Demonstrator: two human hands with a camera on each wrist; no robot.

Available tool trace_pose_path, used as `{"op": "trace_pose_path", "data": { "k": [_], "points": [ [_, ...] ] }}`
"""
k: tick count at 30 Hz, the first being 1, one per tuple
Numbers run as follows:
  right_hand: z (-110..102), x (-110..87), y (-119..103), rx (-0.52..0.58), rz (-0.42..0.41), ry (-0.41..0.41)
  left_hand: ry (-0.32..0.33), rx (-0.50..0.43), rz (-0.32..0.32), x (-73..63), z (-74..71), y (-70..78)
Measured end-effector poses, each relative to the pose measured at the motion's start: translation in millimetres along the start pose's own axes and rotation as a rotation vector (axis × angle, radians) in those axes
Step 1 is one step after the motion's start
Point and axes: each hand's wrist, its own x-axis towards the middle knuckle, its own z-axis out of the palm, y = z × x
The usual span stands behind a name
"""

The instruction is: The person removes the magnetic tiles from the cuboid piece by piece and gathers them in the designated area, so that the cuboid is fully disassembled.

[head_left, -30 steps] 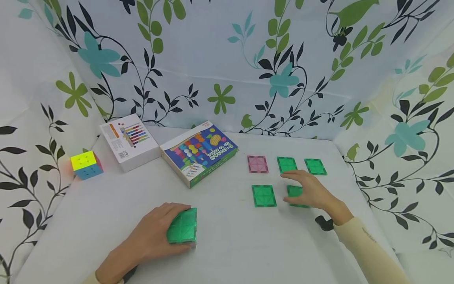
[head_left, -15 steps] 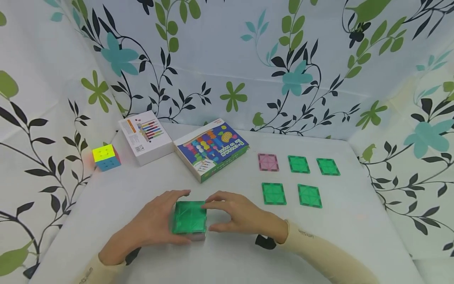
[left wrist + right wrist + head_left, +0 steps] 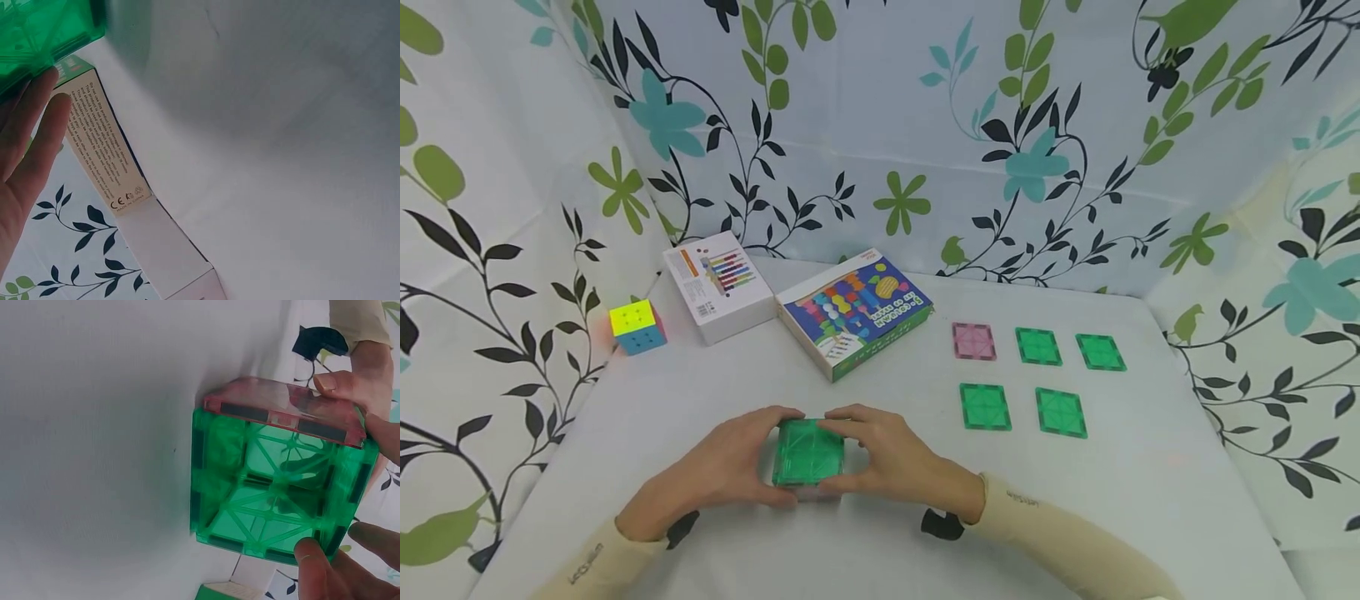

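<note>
A cube of magnetic tiles (image 3: 809, 452) stands between both hands on the near part of the table. Most of its walls are see-through green; in the right wrist view one face is a pink tile (image 3: 284, 406). My left hand (image 3: 718, 462) holds the cube from the left, thumb on the near side and fingers on the far side. From the right, my right hand (image 3: 902, 458) grips it, fingertips at the far top edge and thumb at the near side. In the left wrist view, left fingertips (image 3: 53, 84) lie by the cube's green edge.
To the right lie several loose flat tiles: a pink tile (image 3: 974, 342) and green tiles (image 3: 985, 407) in two rows. A blue toy box (image 3: 853, 312), a white box (image 3: 721, 287) and a puzzle cube (image 3: 637, 327) sit farther back. A patterned cloth (image 3: 850, 125) hangs behind.
My right hand has moved left from the loose green tiles to the cube and now grips its right side. The left hand keeps hold of the cube; the head view has shifted slightly.
</note>
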Motion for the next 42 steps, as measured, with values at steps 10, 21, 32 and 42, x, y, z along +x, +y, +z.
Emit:
{"op": "trace_pose_path", "data": {
  "k": [10, 21, 32, 42],
  "points": [
    [1, 3.7, 4, -0.115, -0.046, 0.068, 0.014, 0.005, 0.012, 2.2, 3.6, 0.6],
    [4, -2.2, 18, -0.026, -0.11, 0.196, 0.023, 0.014, 0.024, 3.2, 7.4, 2.5],
    [-38, -45.7, 43, 0.046, -0.029, 0.29, 0.013, 0.035, -0.006, 5.8, 7.8, 6.0],
    [-95, -119.6, 112, -0.001, 0.07, 0.333, 0.008, 0.018, -0.036, 4.9, 6.1, 7.1]
  ]
}}
